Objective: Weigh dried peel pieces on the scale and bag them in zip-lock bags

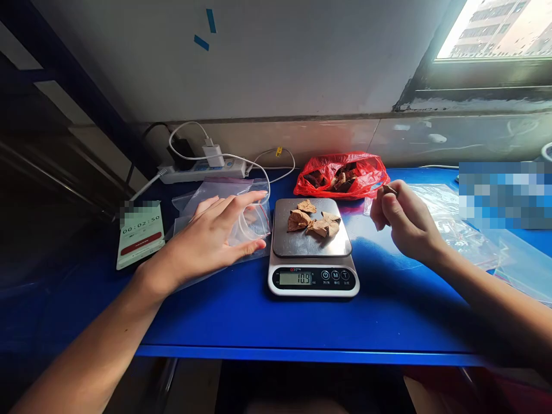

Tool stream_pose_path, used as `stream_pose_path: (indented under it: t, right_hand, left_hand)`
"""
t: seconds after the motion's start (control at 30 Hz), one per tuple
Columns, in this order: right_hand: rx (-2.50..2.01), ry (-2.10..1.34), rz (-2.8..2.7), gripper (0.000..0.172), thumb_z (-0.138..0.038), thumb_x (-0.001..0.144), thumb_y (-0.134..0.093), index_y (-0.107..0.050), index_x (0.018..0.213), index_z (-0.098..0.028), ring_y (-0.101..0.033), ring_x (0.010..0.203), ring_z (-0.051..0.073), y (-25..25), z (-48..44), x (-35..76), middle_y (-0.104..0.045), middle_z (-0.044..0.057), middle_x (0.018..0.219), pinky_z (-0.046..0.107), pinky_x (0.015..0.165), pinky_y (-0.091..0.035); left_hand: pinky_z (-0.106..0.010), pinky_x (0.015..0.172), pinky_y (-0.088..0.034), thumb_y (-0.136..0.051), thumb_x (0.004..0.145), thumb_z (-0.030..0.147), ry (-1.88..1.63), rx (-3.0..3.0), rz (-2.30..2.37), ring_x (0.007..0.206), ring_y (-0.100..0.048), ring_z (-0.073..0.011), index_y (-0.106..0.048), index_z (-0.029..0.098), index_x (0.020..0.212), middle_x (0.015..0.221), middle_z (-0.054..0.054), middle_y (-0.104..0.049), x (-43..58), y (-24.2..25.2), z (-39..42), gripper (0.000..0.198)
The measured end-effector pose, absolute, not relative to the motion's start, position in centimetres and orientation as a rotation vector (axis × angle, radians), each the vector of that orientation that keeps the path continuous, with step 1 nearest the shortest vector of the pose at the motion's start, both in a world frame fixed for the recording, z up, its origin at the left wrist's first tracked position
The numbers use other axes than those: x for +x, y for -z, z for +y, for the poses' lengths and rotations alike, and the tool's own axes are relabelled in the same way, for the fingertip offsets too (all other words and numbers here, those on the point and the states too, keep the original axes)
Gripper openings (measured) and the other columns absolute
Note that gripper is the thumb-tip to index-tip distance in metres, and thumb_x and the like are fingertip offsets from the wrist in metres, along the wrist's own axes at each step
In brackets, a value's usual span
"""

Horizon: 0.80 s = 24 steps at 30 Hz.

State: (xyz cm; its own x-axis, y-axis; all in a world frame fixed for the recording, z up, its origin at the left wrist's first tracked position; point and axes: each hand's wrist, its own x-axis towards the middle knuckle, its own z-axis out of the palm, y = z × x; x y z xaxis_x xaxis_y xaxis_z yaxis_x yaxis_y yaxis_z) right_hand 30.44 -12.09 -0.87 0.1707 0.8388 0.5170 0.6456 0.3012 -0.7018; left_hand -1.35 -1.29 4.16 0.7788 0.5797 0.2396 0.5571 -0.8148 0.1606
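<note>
item, right hand (405, 218): thumb and forefinger clenched, i note, on a small brown fragment (390, 189); other fingers curled, hand raised just beside the red bag (364, 185), forearm in from lower right. item, left hand (211, 230): grip released, fingers and thumb spread over clear bags (219, 186); contact, i cannot tell. item, dried brown pieces (325, 225): on the scale (313, 246), between both hands.
</note>
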Motion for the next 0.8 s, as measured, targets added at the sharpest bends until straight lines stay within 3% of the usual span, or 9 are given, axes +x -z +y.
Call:
stream_pose_path:
  t: [0.17,0.33,0.47,0.6,0.8]
  right_hand:
    - [-1.384,-0.253,-1.555,0.039,-0.060,0.097,-0.035,-0.041,0.079,-0.025,-0.045,0.055,0.013,1.4,-12.0,30.8,-0.050,-0.002,0.063,0.030,0.053,-0.038]
    - [-1.462,-0.066,-1.707,0.034,-0.043,0.100,-0.038,-0.050,0.076,-0.023,-0.045,0.057,0.013,1.1,-11.6,30.8,-0.051,0.000,0.065,0.029,0.055,-0.037]
    - [-1.426,0.194,-1.753,0.025,-0.034,0.095,-0.051,-0.071,0.094,-0.019,-0.051,0.064,0.014,-0.8,-10.1,30.9,-0.062,0.006,0.079,0.031,0.058,-0.040]
    - [-1.479,-0.171,-1.943,0.024,-0.038,0.085,-0.063,-0.078,0.086,-0.019,-0.057,0.064,0.014,-3.0,-7.3,30.4,-0.067,0.006,0.080,0.029,0.055,-0.042]
    - [-1.735,-0.786,-2.080,0.017,-0.038,0.075,-0.071,-0.076,0.074,-0.022,-0.057,0.058,0.012,-4.3,-3.1,29.1,-0.067,0.001,0.068,0.025,0.047,-0.038]
  left_hand:
    - [-0.050,0.112,-0.034,-0.063,0.091,0.040,-0.411,2.878,0.933,0.124,-0.054,-0.0251,-0.032,0.029,0.144,0.136,-0.006,-0.058,-1.3,-4.1,-1.3,0.062]
    - [-0.053,0.110,-0.035,-0.069,0.086,0.041,-0.481,2.863,0.885,0.121,-0.055,-0.0246,-0.031,0.035,0.144,0.127,-0.003,-0.062,-1.5,-3.6,-0.9,0.070]
    - [-0.056,0.111,-0.033,-0.069,0.086,0.042,-0.504,2.866,0.876,0.119,-0.056,-0.0238,-0.031,0.036,0.144,0.126,-0.002,-0.062,-1.6,-3.2,-0.5,0.070]
    - [-0.056,0.113,-0.032,-0.067,0.087,0.044,-0.510,2.875,0.862,0.119,-0.055,-0.0229,-0.030,0.037,0.144,0.134,-0.002,-0.058,-1.7,-3.1,-0.3,0.068]
    - [-0.056,0.113,-0.032,-0.067,0.088,0.042,-0.527,2.905,0.834,0.119,-0.056,-0.0221,-0.029,0.036,0.144,0.139,-0.002,-0.055,-2.0,-3.1,-0.2,0.068]
